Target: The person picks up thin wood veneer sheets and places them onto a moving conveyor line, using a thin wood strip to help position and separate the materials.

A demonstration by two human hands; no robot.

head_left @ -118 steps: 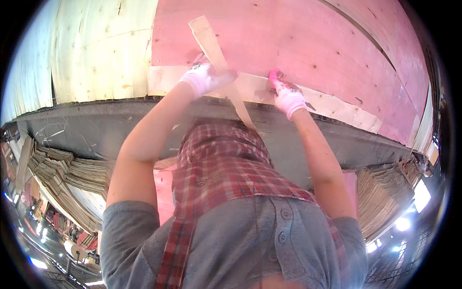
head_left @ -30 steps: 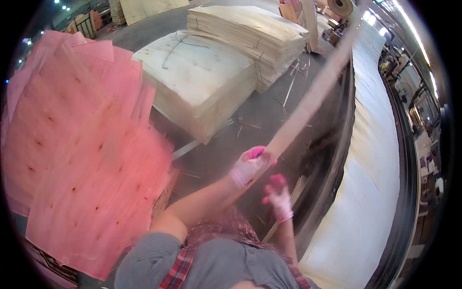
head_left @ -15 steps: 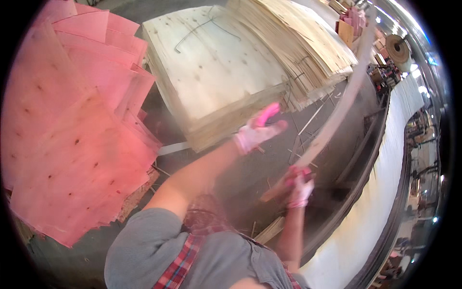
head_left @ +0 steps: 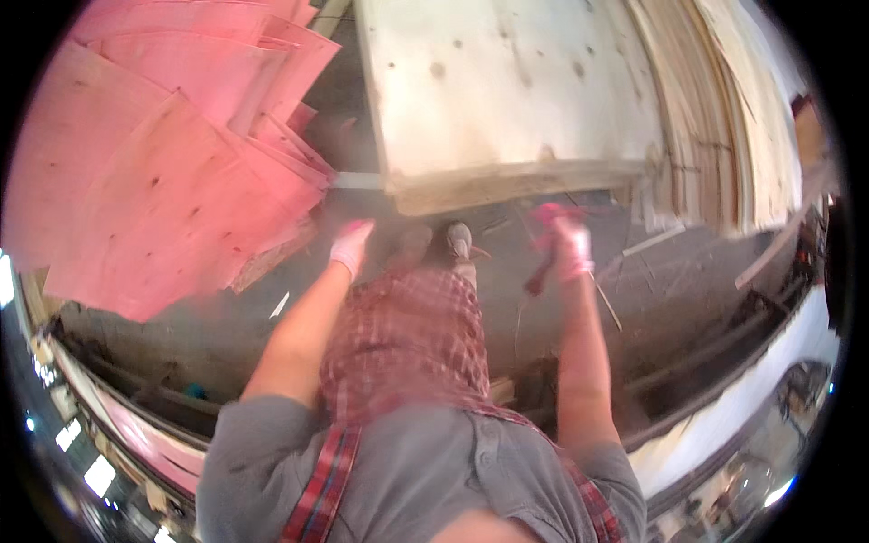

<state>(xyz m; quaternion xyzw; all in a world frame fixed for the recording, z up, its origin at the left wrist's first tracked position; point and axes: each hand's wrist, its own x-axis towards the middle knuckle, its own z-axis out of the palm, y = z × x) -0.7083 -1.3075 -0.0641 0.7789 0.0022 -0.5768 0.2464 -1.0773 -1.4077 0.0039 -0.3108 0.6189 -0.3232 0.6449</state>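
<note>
My left hand (head_left: 351, 244), in a white and pink glove, hangs between the pink sheets and my plaid apron (head_left: 407, 335). Motion smears its fingers, and nothing shows in it. My right hand (head_left: 570, 242), gloved alike, is closed just off the near edge of a stack of pale wood veneer sheets (head_left: 507, 90). A dark reddish object (head_left: 538, 276) hangs from it, too blurred to name. To the left lies a fanned pile of pink veneer sheets (head_left: 181, 199), some with knots.
More veneer sheets (head_left: 715, 118) are stacked at the far right. Thin wood strips (head_left: 654, 240) litter the floor before the stacks. A long rail with a pale surface (head_left: 724, 425) runs along the right side, and another edge (head_left: 136, 416) along the left. My shoe (head_left: 459, 239) stands near the pale stack.
My view has swung right, toward the pale stack. The long wood strip has left my right hand. My left hand has dropped back toward my side.
</note>
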